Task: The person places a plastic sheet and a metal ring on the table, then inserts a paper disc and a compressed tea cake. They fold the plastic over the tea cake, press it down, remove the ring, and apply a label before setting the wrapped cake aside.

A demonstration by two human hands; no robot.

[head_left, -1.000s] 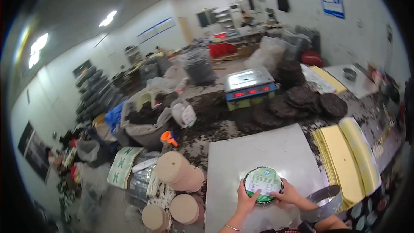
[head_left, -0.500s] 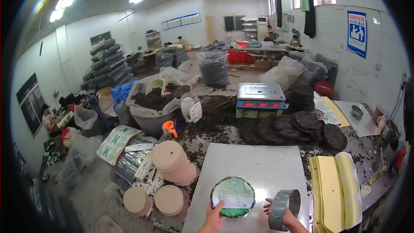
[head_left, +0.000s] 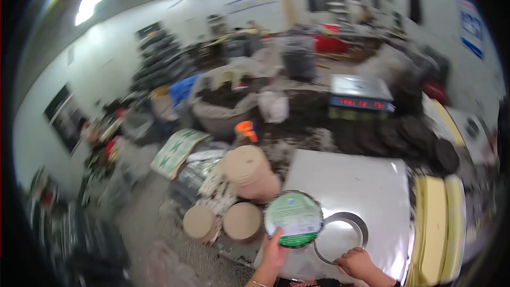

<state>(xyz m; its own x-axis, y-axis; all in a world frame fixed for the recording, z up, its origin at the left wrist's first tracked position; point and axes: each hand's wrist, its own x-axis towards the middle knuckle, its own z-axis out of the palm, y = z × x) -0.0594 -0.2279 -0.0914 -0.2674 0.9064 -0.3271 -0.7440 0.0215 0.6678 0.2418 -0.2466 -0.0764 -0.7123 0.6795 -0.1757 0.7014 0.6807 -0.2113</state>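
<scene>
A round package with a green and white label (head_left: 293, 218) is gripped at its lower left edge by my left hand (head_left: 273, 258), above the left part of the pale metal board (head_left: 345, 172). Just right of it, a metal ring (head_left: 363, 229) lies on the board, its opening showing the board's surface. My right hand (head_left: 356, 263) has its fingers curled at the ring's lower edge. Stacked pinkish round discs (head_left: 249, 172) stand left of the board, with yellow sheets (head_left: 433, 223) on its right.
Behind the board are a digital scale (head_left: 361, 89) and dark round cakes (head_left: 419, 135). An open sack of dark material (head_left: 223, 111), a cup with an orange rim (head_left: 246, 132) and a green-patterned sheet (head_left: 179, 150) are farther left. Bagged stacks stand at the back.
The view has swung left and is blurred. The ring has gone from upright around my right hand to flat on the board, and my right fingers are now at its near edge.
</scene>
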